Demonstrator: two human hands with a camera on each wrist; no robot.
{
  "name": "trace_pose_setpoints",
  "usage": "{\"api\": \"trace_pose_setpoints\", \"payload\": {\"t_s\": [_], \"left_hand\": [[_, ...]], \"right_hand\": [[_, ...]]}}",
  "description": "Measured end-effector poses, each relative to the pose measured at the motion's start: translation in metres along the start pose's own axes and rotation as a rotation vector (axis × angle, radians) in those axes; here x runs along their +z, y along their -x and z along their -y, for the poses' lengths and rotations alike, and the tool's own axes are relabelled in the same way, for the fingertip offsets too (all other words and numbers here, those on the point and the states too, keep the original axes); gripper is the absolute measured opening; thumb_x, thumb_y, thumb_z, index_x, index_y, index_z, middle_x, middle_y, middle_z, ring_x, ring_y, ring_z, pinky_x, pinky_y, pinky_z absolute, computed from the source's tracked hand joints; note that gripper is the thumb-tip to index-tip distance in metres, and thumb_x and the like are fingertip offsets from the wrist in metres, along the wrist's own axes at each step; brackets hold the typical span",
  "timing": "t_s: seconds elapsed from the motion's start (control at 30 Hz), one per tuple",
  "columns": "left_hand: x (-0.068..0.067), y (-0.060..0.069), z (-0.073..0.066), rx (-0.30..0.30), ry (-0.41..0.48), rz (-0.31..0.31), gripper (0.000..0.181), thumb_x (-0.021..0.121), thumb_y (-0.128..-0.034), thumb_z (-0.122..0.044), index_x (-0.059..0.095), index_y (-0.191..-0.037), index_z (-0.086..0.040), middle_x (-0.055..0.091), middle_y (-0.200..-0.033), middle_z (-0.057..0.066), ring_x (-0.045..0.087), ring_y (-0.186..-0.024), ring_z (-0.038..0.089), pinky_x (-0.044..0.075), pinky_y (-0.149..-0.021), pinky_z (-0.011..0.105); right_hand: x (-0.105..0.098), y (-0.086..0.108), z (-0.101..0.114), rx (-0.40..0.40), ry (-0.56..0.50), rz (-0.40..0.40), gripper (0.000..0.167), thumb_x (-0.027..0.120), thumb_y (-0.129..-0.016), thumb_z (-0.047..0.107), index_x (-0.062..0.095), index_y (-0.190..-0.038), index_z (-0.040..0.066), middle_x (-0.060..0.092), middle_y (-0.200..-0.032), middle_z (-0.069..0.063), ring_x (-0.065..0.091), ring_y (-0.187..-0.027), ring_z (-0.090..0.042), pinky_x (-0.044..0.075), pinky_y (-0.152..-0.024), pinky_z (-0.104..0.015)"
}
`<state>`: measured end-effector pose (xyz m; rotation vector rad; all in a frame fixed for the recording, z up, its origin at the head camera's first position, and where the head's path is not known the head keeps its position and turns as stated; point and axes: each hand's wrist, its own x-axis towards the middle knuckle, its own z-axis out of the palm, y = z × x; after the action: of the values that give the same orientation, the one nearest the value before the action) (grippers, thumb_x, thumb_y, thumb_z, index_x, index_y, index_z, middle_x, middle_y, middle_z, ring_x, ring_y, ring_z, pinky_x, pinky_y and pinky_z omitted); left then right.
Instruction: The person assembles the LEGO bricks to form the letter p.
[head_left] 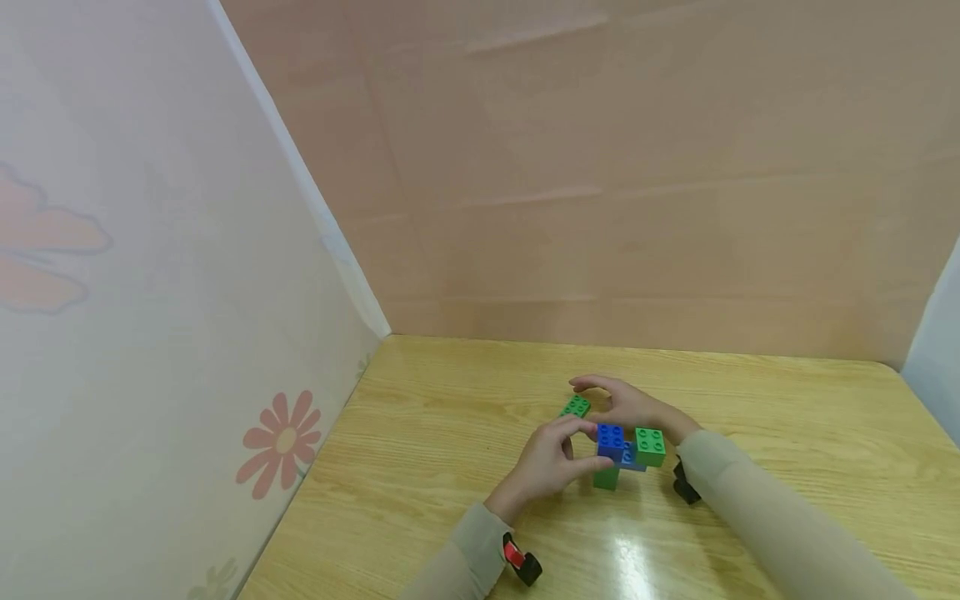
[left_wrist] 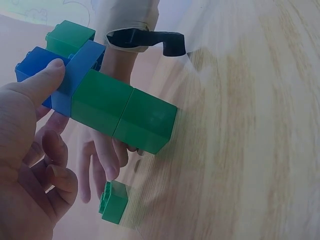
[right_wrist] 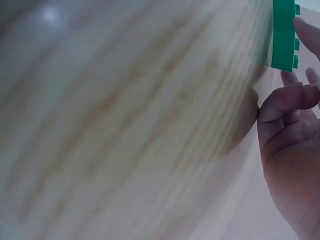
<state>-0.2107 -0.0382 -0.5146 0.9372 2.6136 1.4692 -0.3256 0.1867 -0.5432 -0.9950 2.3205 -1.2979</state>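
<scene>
My left hand pinches the blue brick of a joined block build between thumb and fingers. The build also has a lighter blue piece, a green brick on its other end, and two green bricks stacked below. Beyond it, my right hand is held with extended, loosely bent fingers beside a loose green brick. That loose brick lies on the table, studs up. In the right wrist view, a finger shows close to its studs; contact is hard to tell.
The wooden table reaches back to a brown covered wall. A pale wall with flower drawings stands at the left. Black camera mounts sit at the left wrist and right wrist.
</scene>
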Motion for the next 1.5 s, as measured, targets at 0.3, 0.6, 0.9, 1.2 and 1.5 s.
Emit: {"api": "trace_pose_setpoints", "payload": {"t_s": [0.3,0.6,0.9,1.2,1.5], "left_hand": [[0.0,-0.001,0.0,0.011,0.014,-0.004,0.034,0.082,-0.092,-0.032,0.071,-0.12,-0.015,0.071,-0.111,0.002,0.046,-0.059,0.001,0.043,-0.052,0.018],[0.0,-0.002,-0.001,0.024,-0.003,-0.01,0.034,0.082,-0.0918,-0.031,0.071,-0.12,-0.015,0.068,-0.111,-0.011,0.046,-0.058,0.0,0.044,-0.052,0.018],[0.0,-0.003,-0.003,0.009,0.005,-0.012,0.037,0.082,-0.0918,-0.031,0.071,-0.123,-0.014,0.069,-0.11,-0.01,0.045,-0.059,0.0,0.043,-0.053,0.017],[0.001,-0.003,-0.003,0.012,-0.003,-0.011,0.035,0.082,-0.0922,-0.032,0.071,-0.12,-0.014,0.068,-0.112,-0.009,0.046,-0.06,0.0,0.044,-0.054,0.017],[0.002,-0.004,-0.002,0.01,-0.004,-0.005,0.034,0.081,-0.0926,-0.032,0.071,-0.12,-0.016,0.068,-0.112,-0.007,0.046,-0.06,0.001,0.044,-0.054,0.018]], "right_hand": [[-0.001,-0.004,0.0,-0.04,0.036,0.026,0.062,0.073,-0.099,0.015,0.046,-0.154,0.004,0.051,-0.152,-0.018,0.043,-0.141,-0.047,0.042,-0.105,-0.067],[-0.002,-0.003,-0.004,-0.051,0.058,0.042,0.051,0.071,-0.101,0.017,0.055,-0.147,0.004,0.059,-0.143,-0.017,0.049,-0.135,-0.048,0.04,-0.101,-0.074],[-0.005,-0.001,-0.005,-0.051,0.061,0.041,0.035,0.071,-0.101,0.014,0.066,-0.134,0.005,0.062,-0.135,-0.018,0.051,-0.129,-0.048,0.044,-0.099,-0.07],[-0.006,0.004,-0.002,-0.058,0.059,0.01,0.035,0.071,-0.1,0.012,0.065,-0.134,0.003,0.062,-0.135,-0.019,0.051,-0.13,-0.049,0.046,-0.1,-0.067],[-0.011,0.017,0.003,-0.019,0.071,-0.061,0.039,0.072,-0.101,0.018,0.063,-0.136,0.004,0.062,-0.132,-0.017,0.069,-0.105,-0.03,0.057,-0.089,-0.052]]}}
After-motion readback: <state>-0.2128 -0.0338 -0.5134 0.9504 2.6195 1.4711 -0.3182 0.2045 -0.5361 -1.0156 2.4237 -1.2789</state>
